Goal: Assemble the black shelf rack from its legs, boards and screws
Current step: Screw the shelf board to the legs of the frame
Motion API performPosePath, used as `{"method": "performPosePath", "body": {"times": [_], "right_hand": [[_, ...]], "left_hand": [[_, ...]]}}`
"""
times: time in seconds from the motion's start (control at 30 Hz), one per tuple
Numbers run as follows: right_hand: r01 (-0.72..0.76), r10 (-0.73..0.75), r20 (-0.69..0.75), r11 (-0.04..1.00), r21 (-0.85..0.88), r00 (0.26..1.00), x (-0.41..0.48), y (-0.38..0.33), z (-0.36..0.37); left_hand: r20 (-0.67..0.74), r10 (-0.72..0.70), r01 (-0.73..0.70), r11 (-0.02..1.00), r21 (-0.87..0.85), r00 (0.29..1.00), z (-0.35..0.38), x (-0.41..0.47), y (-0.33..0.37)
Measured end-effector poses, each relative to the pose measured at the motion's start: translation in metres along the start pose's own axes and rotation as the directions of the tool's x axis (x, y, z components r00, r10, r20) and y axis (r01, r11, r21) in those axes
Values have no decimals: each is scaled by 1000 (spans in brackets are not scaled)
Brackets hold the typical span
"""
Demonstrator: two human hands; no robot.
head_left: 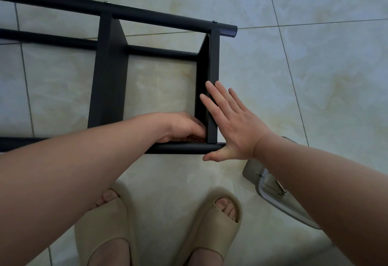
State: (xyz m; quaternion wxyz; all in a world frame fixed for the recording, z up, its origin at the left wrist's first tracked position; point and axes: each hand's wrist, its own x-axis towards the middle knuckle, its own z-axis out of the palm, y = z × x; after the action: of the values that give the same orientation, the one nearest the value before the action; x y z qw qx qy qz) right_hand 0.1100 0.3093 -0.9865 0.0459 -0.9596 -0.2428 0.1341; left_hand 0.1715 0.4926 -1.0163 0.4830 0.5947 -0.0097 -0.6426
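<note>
Head view: end board [214, 60] between flat right hand [233, 127] and left hand [182, 127].

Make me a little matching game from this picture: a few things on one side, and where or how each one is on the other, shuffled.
Things:
1 left hand
2 right hand
3 slippers
4 screw

States:
A beige, on the feet
B in the far leg
C flat, fingers straight, against the end board
D fingers curled in the corner where end board meets near leg

Pairs: 1-D; 2-C; 3-A; 4-B
</note>
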Motion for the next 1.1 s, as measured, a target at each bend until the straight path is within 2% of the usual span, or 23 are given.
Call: {"method": "performPosePath", "body": {"times": [0.27, 0.5, 0.73, 0.93, 1.1], "right_hand": [[2, -2, 3, 1000, -6, 1000, 0, 1, 1], [2, -2, 0, 1000, 4, 1000, 0, 1, 1], [9, -9, -4, 1000, -2, 1000, 0, 1, 2], [10, -10, -8, 1000, -6, 1000, 0, 1, 2], [7, -7, -3, 1000, -4, 1000, 1, 2, 2]], "left_hand": [[37, -38, 42, 994, -103, 999, -4, -1, -1], [-13, 1, 0, 1000, 4, 1000, -1, 0, 0], [-1, -28, 28, 997, -74, 1000, -2, 0, 0], [-42, 10, -7, 998, 59, 999, 0, 2, -1], [7, -15, 15, 1000, -19, 1000, -3, 1, -1]]}}
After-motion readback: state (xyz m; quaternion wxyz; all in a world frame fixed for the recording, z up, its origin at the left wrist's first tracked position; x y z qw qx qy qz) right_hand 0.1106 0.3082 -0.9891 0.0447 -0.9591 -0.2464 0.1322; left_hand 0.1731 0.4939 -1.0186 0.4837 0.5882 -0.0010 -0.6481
